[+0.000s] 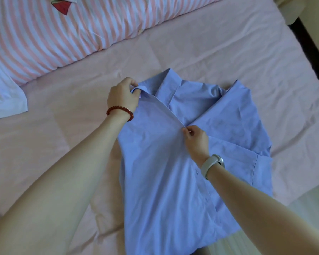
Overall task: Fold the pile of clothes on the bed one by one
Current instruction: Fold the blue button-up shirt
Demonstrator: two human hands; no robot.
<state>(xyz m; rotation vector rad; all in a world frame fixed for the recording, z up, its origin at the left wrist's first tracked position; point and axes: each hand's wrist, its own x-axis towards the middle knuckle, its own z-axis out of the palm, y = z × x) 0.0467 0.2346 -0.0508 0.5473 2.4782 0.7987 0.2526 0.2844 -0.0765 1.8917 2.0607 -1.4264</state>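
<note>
A blue collared shirt [160, 177] lies front-up on the pink bed sheet [228, 52], collar toward the far side, hem toward me. My left hand [122, 96], with a red bead bracelet on its wrist, pinches the shirt's left collar tip. My right hand [196, 139], with a white watch on its wrist, pinches the edge of the left front panel near the chest. The right side of the shirt is folded inward, with a sleeve lying across it.
A pink-and-white striped duvet [53, 34] is bunched along the far left of the bed. A white garment [4, 92] lies at the left edge. The bed's dark right edge [313, 52] runs diagonally, with pale floor at the lower right.
</note>
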